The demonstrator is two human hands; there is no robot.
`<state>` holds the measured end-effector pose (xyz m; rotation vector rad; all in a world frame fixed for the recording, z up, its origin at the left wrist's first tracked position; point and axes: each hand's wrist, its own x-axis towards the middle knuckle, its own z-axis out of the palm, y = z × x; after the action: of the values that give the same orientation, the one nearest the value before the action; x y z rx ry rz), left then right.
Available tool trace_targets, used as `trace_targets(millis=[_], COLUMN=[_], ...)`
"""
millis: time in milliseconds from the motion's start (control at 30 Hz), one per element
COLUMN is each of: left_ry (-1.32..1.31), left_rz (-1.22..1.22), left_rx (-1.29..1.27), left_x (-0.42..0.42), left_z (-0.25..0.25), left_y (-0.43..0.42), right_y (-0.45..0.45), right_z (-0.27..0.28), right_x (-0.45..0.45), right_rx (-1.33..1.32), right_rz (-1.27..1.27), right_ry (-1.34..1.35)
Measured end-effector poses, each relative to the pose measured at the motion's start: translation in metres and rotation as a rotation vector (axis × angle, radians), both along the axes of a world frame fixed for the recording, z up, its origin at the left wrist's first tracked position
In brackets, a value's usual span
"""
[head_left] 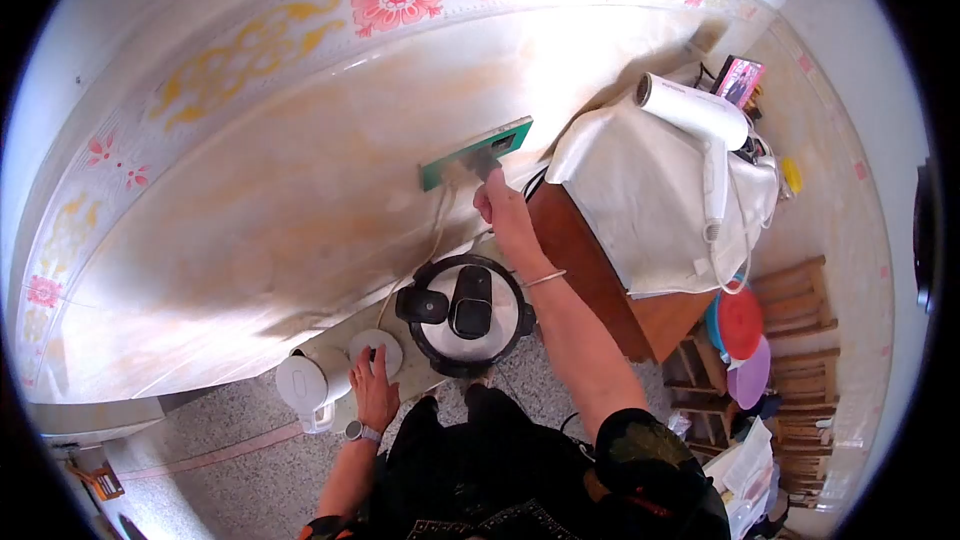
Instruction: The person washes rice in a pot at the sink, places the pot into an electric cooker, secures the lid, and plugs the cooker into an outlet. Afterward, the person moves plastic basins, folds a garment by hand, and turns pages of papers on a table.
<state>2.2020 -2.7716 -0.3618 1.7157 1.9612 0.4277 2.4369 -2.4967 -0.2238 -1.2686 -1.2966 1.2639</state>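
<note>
My right hand (497, 202) reaches up to a green-edged socket panel (450, 169) on the wall, its fingers closed on a dark plug (484, 161). Pale cords hang from the panel beside it. Lower left, my left hand (374, 392) has its fingers spread over a round white base (388, 351), with a small dark piece at the fingertips. A white kettle (303, 381) stands just left of that hand. Between my arms sits a round black-and-white cooker (470, 345) with a black lid handle.
At the right, a wooden cabinet (570, 258) under a white cloth (625, 195) holds a white hair dryer (700, 115). Beyond it are a red basin (740, 323), a purple lid (749, 373) and wooden chairs (800, 380). A narrow ledge runs along the wall.
</note>
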Motion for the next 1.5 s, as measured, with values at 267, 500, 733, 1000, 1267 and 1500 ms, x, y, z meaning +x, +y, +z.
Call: trace_targets(millis=[267,500,733,1000,1267,1500], left_ry=[0.012,0.029,0.039,-0.061,-0.204,-0.144], left_rz=[0.059,0.059,0.054,-0.079,-0.369,-0.559], left_rx=[-0.089,-0.125,-0.132,-0.038,-0.227,-0.223], left_x=[-0.008,-0.014,-0.013,-0.010,-0.029,-0.020], left_z=[0.000,-0.001,0.006,0.007,-0.059,-0.113], left_y=[0.000,0.005,0.014,0.001,-0.017,0.002], right_y=[0.006,0.011,0.014,-0.003,-0.145,-0.352], right_z=[-0.024,-0.031,-0.014,-0.012,-0.079,-0.174], right_x=[-0.010,-0.015,-0.018,0.020,0.141,0.170], right_rx=[0.029,0.059,0.023,0.046,-0.242,-0.475], right_rz=[-0.041,-0.038,-0.005,0.043,0.125,0.155], right_ry=[0.065,0.016,0.143,-0.149,-0.594,-0.796])
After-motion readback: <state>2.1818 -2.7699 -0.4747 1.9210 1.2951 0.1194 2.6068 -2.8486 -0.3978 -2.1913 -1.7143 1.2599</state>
